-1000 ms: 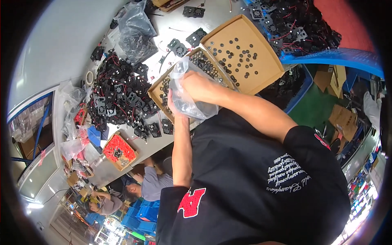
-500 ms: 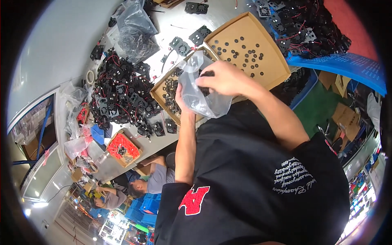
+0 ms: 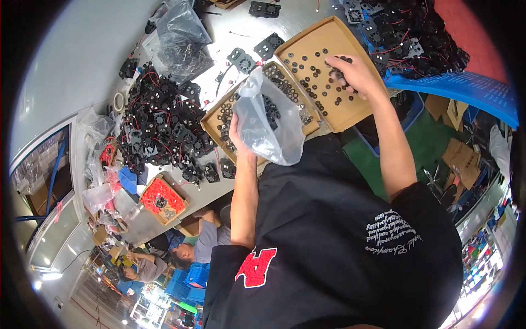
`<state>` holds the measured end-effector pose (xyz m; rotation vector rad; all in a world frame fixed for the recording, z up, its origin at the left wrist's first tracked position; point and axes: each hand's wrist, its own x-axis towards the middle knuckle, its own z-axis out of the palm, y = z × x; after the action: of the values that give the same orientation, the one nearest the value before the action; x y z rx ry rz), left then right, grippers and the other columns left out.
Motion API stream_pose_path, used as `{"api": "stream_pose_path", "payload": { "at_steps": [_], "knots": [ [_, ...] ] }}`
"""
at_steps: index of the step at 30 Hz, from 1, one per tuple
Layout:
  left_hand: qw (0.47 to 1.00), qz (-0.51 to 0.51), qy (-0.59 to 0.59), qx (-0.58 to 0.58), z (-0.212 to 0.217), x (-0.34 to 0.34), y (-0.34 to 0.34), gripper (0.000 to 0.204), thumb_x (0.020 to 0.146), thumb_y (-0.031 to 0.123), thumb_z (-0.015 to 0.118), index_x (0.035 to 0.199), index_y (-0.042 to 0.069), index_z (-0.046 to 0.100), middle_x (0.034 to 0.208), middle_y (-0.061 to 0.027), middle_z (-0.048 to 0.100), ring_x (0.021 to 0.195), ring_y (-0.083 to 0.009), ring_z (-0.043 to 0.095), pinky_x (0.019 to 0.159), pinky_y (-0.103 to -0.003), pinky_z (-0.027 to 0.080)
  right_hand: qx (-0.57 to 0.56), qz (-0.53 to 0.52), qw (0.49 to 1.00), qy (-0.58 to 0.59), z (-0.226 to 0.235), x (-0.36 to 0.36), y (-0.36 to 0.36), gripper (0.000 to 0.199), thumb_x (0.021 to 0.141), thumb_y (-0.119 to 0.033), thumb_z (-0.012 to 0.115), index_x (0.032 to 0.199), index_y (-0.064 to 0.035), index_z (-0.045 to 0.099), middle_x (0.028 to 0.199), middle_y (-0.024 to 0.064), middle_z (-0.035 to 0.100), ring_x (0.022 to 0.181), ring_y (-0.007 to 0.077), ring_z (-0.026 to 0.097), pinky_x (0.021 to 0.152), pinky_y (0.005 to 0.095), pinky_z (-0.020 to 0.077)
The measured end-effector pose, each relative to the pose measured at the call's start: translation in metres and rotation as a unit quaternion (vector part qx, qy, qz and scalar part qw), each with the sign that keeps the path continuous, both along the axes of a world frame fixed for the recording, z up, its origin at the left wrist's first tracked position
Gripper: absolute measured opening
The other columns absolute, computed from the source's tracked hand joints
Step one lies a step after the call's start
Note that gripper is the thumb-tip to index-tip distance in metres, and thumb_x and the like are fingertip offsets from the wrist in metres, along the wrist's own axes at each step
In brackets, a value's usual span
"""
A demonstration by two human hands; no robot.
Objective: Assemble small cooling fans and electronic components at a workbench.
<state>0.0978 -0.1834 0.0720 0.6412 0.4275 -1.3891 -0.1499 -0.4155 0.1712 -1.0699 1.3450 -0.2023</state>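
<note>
Left hand [image 3: 239, 131] holds up a clear plastic bag [image 3: 268, 123], fingers bunched around its neck at the bag's 9 o'clock side; the bag hangs open-mouthed over the near cardboard tray [image 3: 215, 122], with a few small dark pieces showing through the film. Right hand [image 3: 355, 74] has left the bag since half a second ago, when it was pressed against the plastic; now it is stretched out to 2 o'clock from the bag and rests on the far cardboard tray [image 3: 307, 41], fingers curled down among the scattered small black rings [image 3: 315, 82]. Whether a ring is pinched between the fingertips cannot be told, as the hand covers them. The bag itself has dropped lower and swung toward the body in the same interval. Reading of the change: one hand keeps the bag ready while the other goes back to the tray for more rings, so the work looks like a repeating pick-and-bag cycle, at the picking end. At 9 o'clock from the trays lies a large heap of black fan parts [image 3: 161, 131] with red wires; a small box of red parts [image 3: 163, 198] sits at 7 o'clock.
</note>
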Motion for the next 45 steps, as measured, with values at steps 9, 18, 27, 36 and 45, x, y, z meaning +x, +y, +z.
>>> {"api": "stream_pose_path", "payload": {
  "at_steps": [9, 18, 27, 36, 45],
  "knots": [
    [0.993, 0.084, -0.068, -0.052, 0.044, -0.002, 0.038, 0.06, 0.092, 0.049, 0.049, 0.135, 0.007, 0.054, 0.124, -0.0119, 0.063, 0.106, -0.034, 0.063, 0.091, -0.052, 0.052, -0.04, -0.177, 0.983, 0.01, -0.107, -0.04, 0.004, 0.038, 0.091, -0.034, 0.064, 0.109, -0.0009, 0.068, 0.079, 0.0037, 0.066, 0.062, 0.0102, 0.06, 0.051, 0.0256, 0.0437],
    [0.972, 0.161, -0.147, 0.085, 0.065, 0.002, 0.065, 0.049, 0.099, 0.043, 0.044, 0.132, 0.009, 0.057, 0.123, -0.0099, 0.064, 0.107, -0.0297, 0.063, 0.09, -0.047, 0.054, -0.015, -0.182, 0.983, 0.023, -0.06, -0.042, 0.008, 0.051, 0.096, -0.037, 0.057, 0.137, -0.0075, 0.051, 0.133, 0.0074, 0.055, 0.119, 0.0196, 0.053, 0.094, 0.0418, 0.049],
    [0.946, 0.2, -0.232, 0.108, 0.068, 0.006, 0.081, 0.044, 0.102, 0.035, 0.043, 0.135, 0.008, 0.053, 0.126, -0.0091, 0.062, 0.106, -0.0262, 0.064, 0.089, -0.042, 0.056, -0.282, 0.065, 0.928, 0.236, -0.098, -0.055, 0.015, 0.042, 0.091, -0.028, 0.064, 0.121, 0.0011, 0.061, 0.108, 0.0172, 0.068, 0.102, 0.0253, 0.066, 0.088, 0.0368, 0.0515],
    [0.95, 0.182, -0.224, 0.121, 0.055, 0.01, 0.091, 0.051, 0.098, 0.047, 0.043, 0.132, 0.012, 0.057, 0.124, -0.0073, 0.064, 0.107, -0.0296, 0.063, 0.09, -0.048, 0.053, -0.357, 0.163, 0.866, 0.311, -0.101, -0.049, 0.03, 0.021, 0.085, -0.017, 0.064, 0.099, -0.0016, 0.069, 0.094, 0.0155, 0.072, 0.088, 0.0297, 0.069, 0.08, 0.0385, 0.0535],
    [0.962, 0.184, -0.174, 0.097, 0.04, 0.006, 0.089, 0.053, 0.096, 0.047, 0.044, 0.134, 0.013, 0.056, 0.127, -0.0087, 0.063, 0.111, -0.0312, 0.062, 0.094, -0.051, 0.05, -0.402, 0.083, 0.882, 0.231, -0.103, -0.042, 0.037, 0.027, 0.084, -0.022, 0.067, 0.1, -0.0005, 0.069, 0.091, 0.016, 0.07, 0.086, 0.0295, 0.068, 0.077, 0.0389, 0.0524]
  ]
}}
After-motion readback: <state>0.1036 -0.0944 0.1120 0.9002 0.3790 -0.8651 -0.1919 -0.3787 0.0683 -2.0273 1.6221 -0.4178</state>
